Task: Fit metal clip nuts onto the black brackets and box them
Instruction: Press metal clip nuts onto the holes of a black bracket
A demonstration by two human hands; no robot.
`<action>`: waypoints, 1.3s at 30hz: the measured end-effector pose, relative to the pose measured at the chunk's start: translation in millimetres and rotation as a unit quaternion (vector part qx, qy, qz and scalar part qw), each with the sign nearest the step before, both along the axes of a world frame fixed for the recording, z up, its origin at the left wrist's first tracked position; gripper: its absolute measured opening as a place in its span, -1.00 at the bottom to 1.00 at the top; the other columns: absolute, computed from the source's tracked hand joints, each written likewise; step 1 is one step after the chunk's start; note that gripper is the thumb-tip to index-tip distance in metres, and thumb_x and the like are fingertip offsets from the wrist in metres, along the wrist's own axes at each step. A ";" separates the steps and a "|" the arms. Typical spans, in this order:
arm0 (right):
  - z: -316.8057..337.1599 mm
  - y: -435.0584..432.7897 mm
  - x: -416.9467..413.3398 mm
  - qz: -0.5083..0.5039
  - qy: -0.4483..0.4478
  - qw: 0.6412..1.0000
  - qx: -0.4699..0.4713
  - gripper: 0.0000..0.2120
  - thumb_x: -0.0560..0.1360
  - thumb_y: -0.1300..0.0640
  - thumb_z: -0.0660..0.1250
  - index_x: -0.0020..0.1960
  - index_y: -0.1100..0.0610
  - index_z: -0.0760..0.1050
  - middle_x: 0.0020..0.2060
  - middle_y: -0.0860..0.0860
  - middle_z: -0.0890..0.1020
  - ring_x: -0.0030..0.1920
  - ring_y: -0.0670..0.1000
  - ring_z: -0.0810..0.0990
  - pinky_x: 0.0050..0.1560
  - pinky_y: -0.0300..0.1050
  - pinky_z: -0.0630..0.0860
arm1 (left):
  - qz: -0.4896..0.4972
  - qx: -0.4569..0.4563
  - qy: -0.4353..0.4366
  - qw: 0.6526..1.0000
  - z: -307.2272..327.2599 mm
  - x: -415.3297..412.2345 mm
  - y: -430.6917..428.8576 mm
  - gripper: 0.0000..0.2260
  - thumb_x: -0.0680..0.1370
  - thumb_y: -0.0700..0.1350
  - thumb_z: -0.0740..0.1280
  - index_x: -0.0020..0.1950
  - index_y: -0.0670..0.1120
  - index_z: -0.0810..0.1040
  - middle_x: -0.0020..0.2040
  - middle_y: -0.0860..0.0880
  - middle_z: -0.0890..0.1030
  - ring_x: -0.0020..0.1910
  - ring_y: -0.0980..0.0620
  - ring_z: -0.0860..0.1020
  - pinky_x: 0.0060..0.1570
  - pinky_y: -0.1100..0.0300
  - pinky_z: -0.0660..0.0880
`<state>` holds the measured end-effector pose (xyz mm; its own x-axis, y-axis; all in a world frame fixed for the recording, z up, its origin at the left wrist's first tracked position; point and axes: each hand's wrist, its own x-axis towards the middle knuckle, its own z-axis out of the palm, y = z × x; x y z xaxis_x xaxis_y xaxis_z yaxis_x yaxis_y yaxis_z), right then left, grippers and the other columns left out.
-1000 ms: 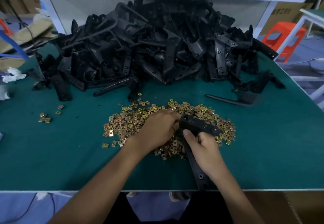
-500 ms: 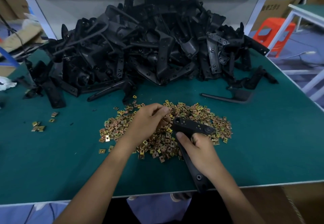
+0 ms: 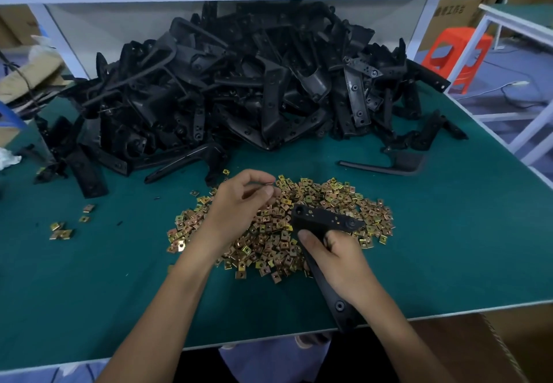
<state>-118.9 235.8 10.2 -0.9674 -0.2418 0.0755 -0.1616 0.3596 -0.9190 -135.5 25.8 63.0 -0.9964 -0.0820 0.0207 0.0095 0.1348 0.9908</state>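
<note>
Hands at the bench, as I watch through the head camera: the left hand (image 3: 242,203) hovers just above the pile of nuts (image 3: 329,195), thumb and forefinger pinching what looks like a single clip nut (image 3: 268,184), seen edge-on and too small to be sure of. The right hand (image 3: 339,258) is wrapped round the stem of a bracket (image 3: 326,221), whose drilled head lies over the pile and whose tail reaches past the front edge of the green table (image 3: 89,278). From here I judge the main risk to be the fingertip pinch. A nut held that lightly could slip and vanish among the hundreds below, or meet the bracket's edge crooked and jam instead of sliding on. A loosened right grip would let the overhanging tail tip the bracket off the table, and a sweep of either wrist could scatter nuts. Behind, the heap of brackets (image 3: 239,89) waits unfitted, and a cardboard box (image 3: 466,349) sits below the table's near right corner. As for writing, only a carton (image 3: 449,14) at the far right carries printed characters, too blurred for me to read. I see no brand on bracket or nuts.
</note>
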 end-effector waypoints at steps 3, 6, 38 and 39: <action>-1.5 0.2 -0.1 0.015 -0.002 1.000 -0.010 -0.62 0.59 -0.14 0.31 -0.40 -0.18 0.50 -0.52 -0.17 0.57 -0.47 -0.19 0.57 -0.45 -0.40 0.30 | -0.020 -0.017 0.042 0.999 9.5 9.3 2.2 -0.76 0.63 -0.23 0.35 0.16 0.09 0.67 0.00 0.06 0.73 0.01 0.11 0.68 0.01 0.31 0.57; -2.0 -0.4 -0.3 0.021 -0.012 0.999 -0.022 -0.61 0.57 -0.17 0.30 -0.39 -0.08 0.52 -0.46 -0.08 0.64 -0.44 -0.13 0.62 -0.43 -0.34 0.36 | -0.037 -0.029 0.061 0.997 18.8 15.3 5.4 -0.69 0.63 -0.20 0.35 0.13 0.23 0.69 0.02 0.12 0.71 0.07 0.15 0.64 0.12 0.26 0.57; -0.5 -0.3 1.9 -0.006 -0.011 0.999 0.029 -0.55 0.61 -0.06 0.36 -0.40 0.05 0.36 -0.52 -0.13 0.55 -0.51 -0.19 0.48 -0.45 -0.33 0.26 | -0.071 -0.041 0.057 0.995 31.9 11.0 25.7 -0.74 0.67 -0.19 0.27 0.09 0.14 0.67 -0.15 0.12 0.57 -0.14 0.11 0.51 -0.01 0.12 0.49; -0.4 -0.2 1.8 -0.004 -0.012 0.999 0.030 -0.56 0.61 -0.06 0.36 -0.38 0.08 0.39 -0.50 -0.08 0.56 -0.49 -0.18 0.49 -0.44 -0.28 0.29 | -0.067 -0.065 0.060 0.994 31.2 9.4 27.0 -0.78 0.67 -0.16 0.29 0.12 0.14 0.65 -0.15 0.20 0.58 -0.13 0.16 0.53 -0.04 0.21 0.49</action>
<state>-117.0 235.6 9.8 -0.9708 -0.2371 0.0378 -0.1363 0.4149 -0.8996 -126.1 52.8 94.2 -0.9880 0.0616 0.1416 0.1527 0.2512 0.9558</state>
